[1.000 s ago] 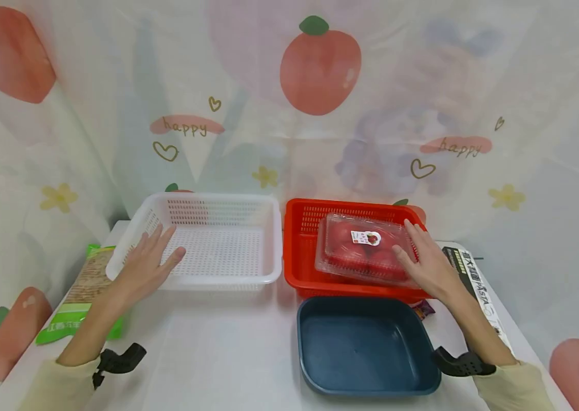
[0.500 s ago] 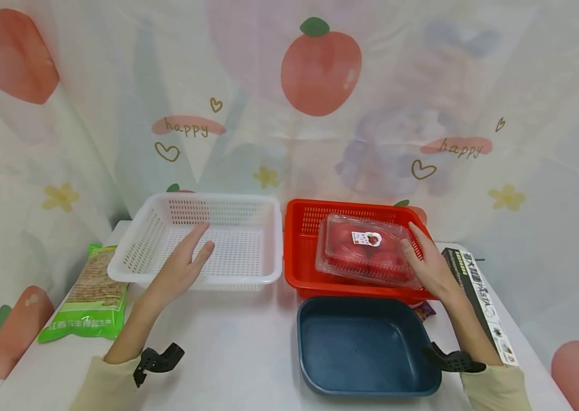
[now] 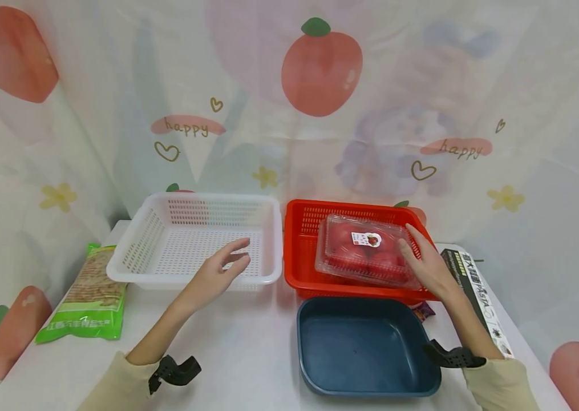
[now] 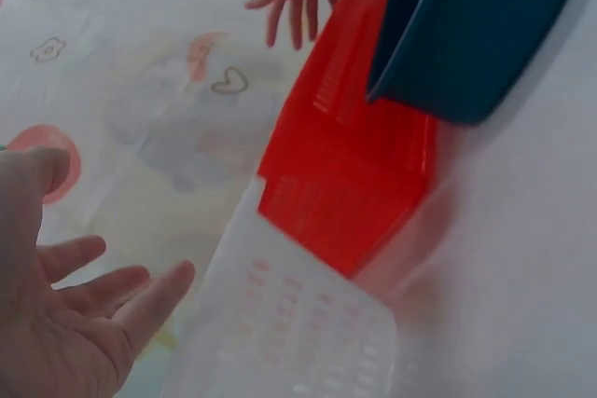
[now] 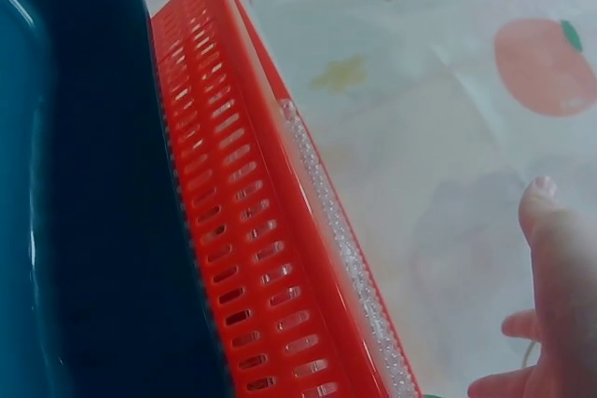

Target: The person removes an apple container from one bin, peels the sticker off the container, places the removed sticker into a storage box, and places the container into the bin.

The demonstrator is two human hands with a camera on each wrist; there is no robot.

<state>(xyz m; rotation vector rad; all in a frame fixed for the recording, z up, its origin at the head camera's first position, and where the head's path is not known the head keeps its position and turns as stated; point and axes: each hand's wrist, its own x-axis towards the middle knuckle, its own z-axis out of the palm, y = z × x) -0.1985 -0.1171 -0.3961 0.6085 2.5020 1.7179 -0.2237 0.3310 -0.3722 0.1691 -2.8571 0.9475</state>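
A clear plastic box of red round fruit (image 3: 361, 257) lies tilted in the red basket (image 3: 299, 262), a white label on its lid. Over the right end of this basket is my right hand (image 3: 430, 268), fingers apart and holding nothing; in the right wrist view its thumb and fingertips show above the rim. My left hand (image 3: 214, 277) hovers over the front right part of the white basket (image 3: 166, 279), thumb and fingers loosely parted around nothing. The left wrist view shows the left palm (image 4: 65, 342) beside that basket's wall.
A dark blue basin (image 3: 361, 348) stands in front of the red basket. At the left lies a green-ended bag (image 3: 89, 297) of brown contents; at the right, a pasta box (image 3: 474, 285). A small purple packet (image 3: 424, 311) is partly hidden behind the basin.
My left hand has swept right from the white basket's left side to its front right, its fingers bending slightly. The right hand has shifted only a little, and the box has stayed put.
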